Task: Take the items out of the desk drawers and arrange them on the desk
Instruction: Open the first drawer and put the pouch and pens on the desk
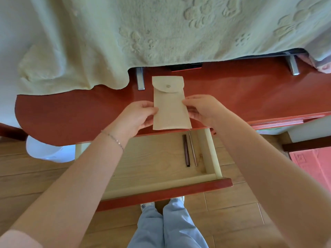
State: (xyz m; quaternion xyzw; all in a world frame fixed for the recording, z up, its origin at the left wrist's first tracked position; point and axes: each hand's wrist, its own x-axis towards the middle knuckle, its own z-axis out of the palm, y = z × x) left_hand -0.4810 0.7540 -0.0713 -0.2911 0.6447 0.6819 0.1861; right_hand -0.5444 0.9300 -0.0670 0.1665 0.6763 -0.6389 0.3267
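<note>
2 hands hold a beige fabric pouch (pixel 170 106) with a snap-button flap over the red table (pixel 71 111), its lower end just past the near edge above the open drawer (pixel 211 153). The left hand (pixel 138 115) pinches the pouch's left side between thumb and curled fingers, and the right hand (pixel 202 109) pinches its right side the same way. Whether the flap end already touches the table cannot be told.

The step in hand looks like laying the pouch down. To do it well, I would move it forward until the whole length is over the table, well back from the near edge, then lower it flat with the flap side up and let go with both hands together so it does not skew. The far side is crowded: a pale green embossed cloth (pixel 161 33) drapes over something standing on metal feet (pixel 140 79), so the pouch should stop short of those.

2 slim pen-like sticks (pixel 189 151) lie side by side near the drawer's right wall, not yet taken out; room beside the pouch should be left for them.
</note>
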